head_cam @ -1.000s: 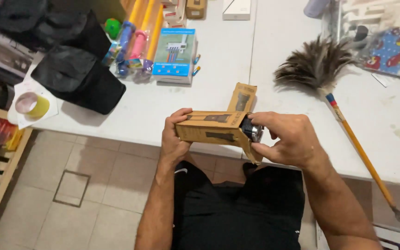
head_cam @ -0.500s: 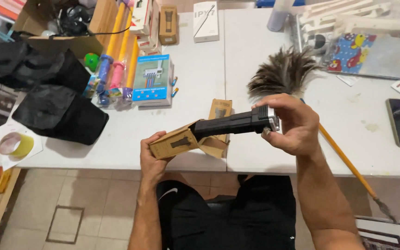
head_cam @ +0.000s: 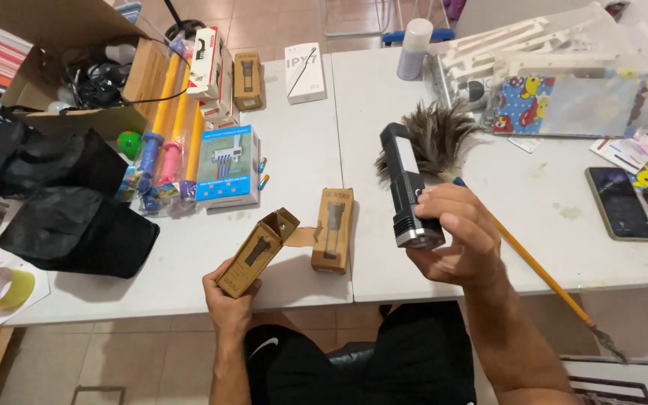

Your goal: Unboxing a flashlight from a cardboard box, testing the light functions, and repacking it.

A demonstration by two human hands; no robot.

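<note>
1. Your right hand (head_cam: 455, 240) is wrapped around the lower end of a black flashlight (head_cam: 408, 187), fingers curled tight on its body just above the lens end. The flashlight is raised above the white table (head_cam: 316, 135), its lens end pointing toward you and its far end tilting away over the table.
2. Your left hand (head_cam: 228, 300) grips the bottom of a brown cardboard box (head_cam: 255, 253), fingers closed around it. The box is tilted, and its top flap stands open.
3. The open box sits near the table's front edge, well apart from the flashlight, which is out of it.
4. A second brown box (head_cam: 333, 229) of the same kind lies flat on the table between your two hands, just beside the open flap.
5. Behind the flashlight lies a feather duster (head_cam: 444, 135) with a yellow handle that runs down to the right, passing behind your right hand.
6. A black smartphone (head_cam: 619, 202) lies face up at the far right.
7. To the left, a blue and white boxed product (head_cam: 225, 169) lies beside a pack of coloured tubes (head_cam: 165, 142), and black bags (head_cam: 76, 229) sit at the table's left edge.
</note>
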